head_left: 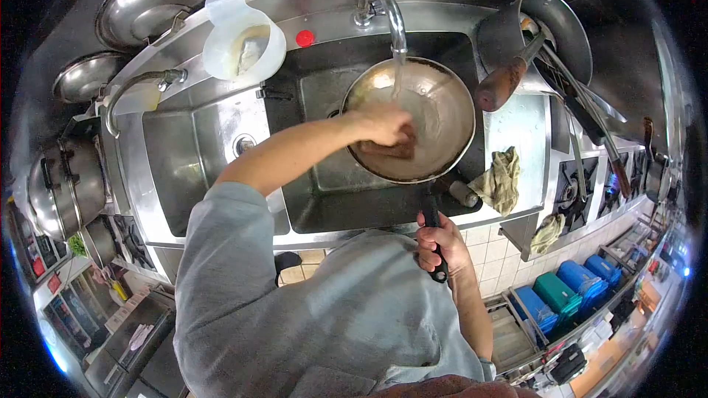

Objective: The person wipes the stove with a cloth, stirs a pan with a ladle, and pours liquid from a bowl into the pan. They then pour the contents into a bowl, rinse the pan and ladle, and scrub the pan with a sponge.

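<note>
A wok with water in it is under the running faucet, over the right sink basin. My right hand is wrapped round its black handle, near the front edge of the sink. Inside the wok, my left hand is closed on a brown scrubbing pad, pressed toward the left part of the wok. The pad is partly hidden by my fingers, and its exact kind is hard to make out.
Left of the wok are another basin and a white plastic jug. A red cap lies on the back ledge. At right stand a pot of long-handled utensils and a crumpled cloth.
</note>
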`<state>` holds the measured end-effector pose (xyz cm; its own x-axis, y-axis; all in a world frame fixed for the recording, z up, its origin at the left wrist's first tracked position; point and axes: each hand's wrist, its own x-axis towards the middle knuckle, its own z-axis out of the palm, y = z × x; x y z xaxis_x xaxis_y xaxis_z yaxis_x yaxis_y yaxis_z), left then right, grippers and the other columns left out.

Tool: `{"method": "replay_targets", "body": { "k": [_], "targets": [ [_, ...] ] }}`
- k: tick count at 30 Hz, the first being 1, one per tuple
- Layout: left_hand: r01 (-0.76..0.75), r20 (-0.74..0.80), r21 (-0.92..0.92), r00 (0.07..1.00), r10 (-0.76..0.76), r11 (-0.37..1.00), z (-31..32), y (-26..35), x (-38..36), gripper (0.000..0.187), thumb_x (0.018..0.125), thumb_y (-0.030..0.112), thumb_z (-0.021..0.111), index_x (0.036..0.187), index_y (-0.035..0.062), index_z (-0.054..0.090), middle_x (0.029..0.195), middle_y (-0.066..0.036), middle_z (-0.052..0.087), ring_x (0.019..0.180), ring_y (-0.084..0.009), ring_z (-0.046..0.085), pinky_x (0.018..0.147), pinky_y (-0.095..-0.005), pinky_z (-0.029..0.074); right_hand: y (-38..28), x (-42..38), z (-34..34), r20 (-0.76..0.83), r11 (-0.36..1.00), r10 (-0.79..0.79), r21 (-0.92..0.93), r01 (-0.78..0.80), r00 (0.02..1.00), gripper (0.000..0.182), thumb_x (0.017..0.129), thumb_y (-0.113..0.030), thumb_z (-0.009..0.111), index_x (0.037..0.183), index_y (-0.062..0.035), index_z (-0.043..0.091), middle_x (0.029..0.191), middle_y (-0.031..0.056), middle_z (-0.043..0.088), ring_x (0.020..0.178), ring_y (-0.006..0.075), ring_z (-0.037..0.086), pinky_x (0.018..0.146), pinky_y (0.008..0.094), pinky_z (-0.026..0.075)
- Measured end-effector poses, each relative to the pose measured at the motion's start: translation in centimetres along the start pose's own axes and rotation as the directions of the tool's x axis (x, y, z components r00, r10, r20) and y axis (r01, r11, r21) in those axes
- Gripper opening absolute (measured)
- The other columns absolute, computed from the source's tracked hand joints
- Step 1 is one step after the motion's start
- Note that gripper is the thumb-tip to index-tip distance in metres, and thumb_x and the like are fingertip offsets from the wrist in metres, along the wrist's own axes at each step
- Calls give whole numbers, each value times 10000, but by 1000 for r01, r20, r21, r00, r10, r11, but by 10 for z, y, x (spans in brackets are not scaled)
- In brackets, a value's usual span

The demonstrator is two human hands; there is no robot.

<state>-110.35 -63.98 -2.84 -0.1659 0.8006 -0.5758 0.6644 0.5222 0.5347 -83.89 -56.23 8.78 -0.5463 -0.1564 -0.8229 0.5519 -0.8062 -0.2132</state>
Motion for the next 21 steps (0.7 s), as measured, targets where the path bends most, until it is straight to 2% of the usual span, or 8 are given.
{"method": "replay_targets", "body": {
  "k": [1,5,7,9,12,14,19,21],
  "targets": [
    [39,-123,117,992,-25,992,9,-22,9,330,878,278,648,1156,99,648,1107,-161,657,1112,-312,610,991,-523,446,1,0,-1,-15,999,-7,-32,6,1000,199,852,-25,576,1027,-85,502,584,2,407,365,116,382,329,301,307],
    [362,-217,-17,909,-357,932,-57,9,-4,326,858,183,642,1141,24,609,1043,-197,660,1062,-292,633,872,-444,533,-2,10,5,2,972,-7,-236,7,1000,203,845,-23,577,1022,-83,498,583,4,410,359,122,383,330,307,313],
    [302,-406,50,877,-257,952,-25,3,21,308,869,178,621,1129,16,589,1044,-238,641,997,-336,645,811,-429,548,-4,13,5,-12,985,0,-173,-2,1000,208,836,-23,580,1017,-80,495,579,4,406,352,122,378,328,310,314],
    [182,-408,-217,875,-259,959,-10,26,20,321,892,203,606,1136,-2,566,1072,-249,626,957,-382,639,818,-480,528,-11,12,8,-5,993,27,-117,-27,1000,228,823,-23,592,1024,-75,497,572,8,400,346,122,374,317,315,301],
    [-22,-423,-285,900,-106,958,27,41,12,348,910,233,597,1158,-4,542,1110,-257,609,975,-403,628,836,-499,519,-15,6,3,-30,998,-4,-66,2,1000,235,821,-33,597,1031,-71,498,569,8,396,342,126,370,316,310,304],
    [-100,-273,-215,961,39,971,30,34,-21,354,920,265,596,1186,40,534,1071,-222,631,953,-400,637,828,-502,515,-18,4,0,-45,986,-61,-157,53,997,232,813,-35,588,1024,-58,495,564,12,408,339,132,374,322,311,316],
    [7,-436,-496,863,-256,868,1,-4,-107,333,928,380,623,1112,109,561,974,-160,663,907,-341,666,804,-425,526,-27,-12,-13,-90,777,-207,-620,108,974,248,816,5,558,1049,-27,479,572,14,447,373,112,413,352,276,334],
    [-104,-670,-556,643,-371,825,-26,-22,-152,369,926,396,652,1109,86,567,982,-122,677,872,-259,668,802,-361,526,-32,-18,-12,-122,665,-303,-737,118,945,218,829,-36,547,1036,4,492,575,27,496,360,115,447,345,263,344]
  ]
}}
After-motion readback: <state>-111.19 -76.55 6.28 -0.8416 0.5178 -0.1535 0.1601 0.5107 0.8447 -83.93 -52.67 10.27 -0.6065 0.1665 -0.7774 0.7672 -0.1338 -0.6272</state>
